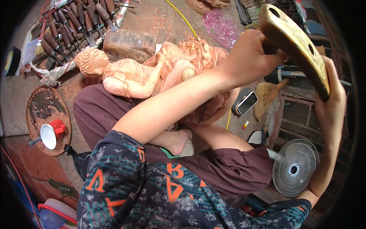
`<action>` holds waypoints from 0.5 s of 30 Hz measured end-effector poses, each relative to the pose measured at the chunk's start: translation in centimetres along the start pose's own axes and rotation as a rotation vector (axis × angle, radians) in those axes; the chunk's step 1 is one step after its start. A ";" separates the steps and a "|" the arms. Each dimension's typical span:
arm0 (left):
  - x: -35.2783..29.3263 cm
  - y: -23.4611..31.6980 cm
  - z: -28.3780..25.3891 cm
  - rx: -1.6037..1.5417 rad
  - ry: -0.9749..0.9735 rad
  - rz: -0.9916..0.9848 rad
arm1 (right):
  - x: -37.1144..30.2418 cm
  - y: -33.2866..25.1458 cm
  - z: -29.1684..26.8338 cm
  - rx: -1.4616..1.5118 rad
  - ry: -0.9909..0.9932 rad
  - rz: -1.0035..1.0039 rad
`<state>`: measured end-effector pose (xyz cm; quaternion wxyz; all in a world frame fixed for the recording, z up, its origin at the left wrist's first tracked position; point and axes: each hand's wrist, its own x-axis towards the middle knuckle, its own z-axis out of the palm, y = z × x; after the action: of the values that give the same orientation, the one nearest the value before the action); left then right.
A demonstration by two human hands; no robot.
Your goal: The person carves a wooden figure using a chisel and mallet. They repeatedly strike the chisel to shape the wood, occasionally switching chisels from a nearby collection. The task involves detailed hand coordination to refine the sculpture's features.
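Note:
A long, curved yellowish wooden slab (295,38) with dark holes is raised at the upper right, between my two hands. My left hand (249,57) is closed in a fist against its upper end, where a dark rounded part shows beside the fingers. Around the slab's lower end curls my right hand (332,89), its fingers partly hidden. Below my left forearm a carved wooden figure (133,78) with a curly-haired head lies across my legs, its head to the left. Neither hand touches the figure; the forearm hides part of it.
Many wooden-handled chisels (76,23) lie at the upper left, near a wooden block (129,45). A white-and-red cup (48,136) sits on a round tray (36,91). A phone (247,104), a straw broom (267,95) and a fan (295,168) are on the right.

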<state>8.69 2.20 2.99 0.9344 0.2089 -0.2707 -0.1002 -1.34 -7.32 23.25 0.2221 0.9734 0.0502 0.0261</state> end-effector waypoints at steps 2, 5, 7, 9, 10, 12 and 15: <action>-0.1 0.3 -0.4 0.011 -0.070 -0.095 | -0.9 0.8 -2.6 0.043 -0.034 0.210; -0.3 0.8 0.2 0.012 -0.090 -0.193 | -1.8 1.2 -3.6 0.019 -0.074 0.303; -0.2 1.2 -0.6 0.100 -0.061 -0.200 | -1.1 -0.2 -1.1 -0.084 -0.064 0.061; -0.3 0.8 -0.5 0.090 -0.017 -0.123 | -0.3 -1.6 -1.3 0.102 -0.059 0.092; -0.2 0.7 -0.8 0.076 0.006 -0.070 | -0.1 -2.2 -1.3 0.101 -0.042 0.129; -0.5 1.3 -0.8 0.008 0.041 -0.135 | -0.6 -2.9 -1.2 0.075 -0.045 0.166; -1.8 2.5 -0.5 0.185 0.025 -0.166 | -1.6 -3.2 -0.7 0.139 -0.098 0.225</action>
<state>7.67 5.17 2.93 0.9029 0.3172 -0.2489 -0.1492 -3.21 -4.29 22.45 0.1519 0.9860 -0.0683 -0.0005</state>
